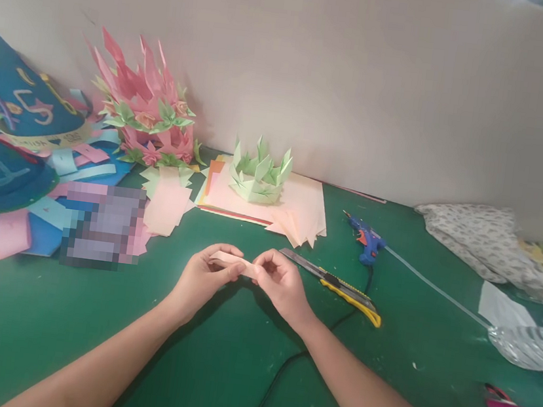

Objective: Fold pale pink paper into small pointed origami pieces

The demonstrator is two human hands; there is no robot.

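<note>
Head view: left hand (pixel 203 279), right hand (pixel 282 285) both pinch pink paper strip (pixel 236 262) (cone (pixel 19 100) lettering illegible).

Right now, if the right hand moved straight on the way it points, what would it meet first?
Probably the left hand: the right hand points up-left along the folded pink paper strip that both pinch, with the left fingertips at its far end.

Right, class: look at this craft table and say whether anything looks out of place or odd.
The blue glue gun lies on its side on the green table, not standing. The yellow utility knife lies loose beside the right hand, which pinches a folded paper strip; whether its blade is out is unclear. Nothing looks spilled.
</note>
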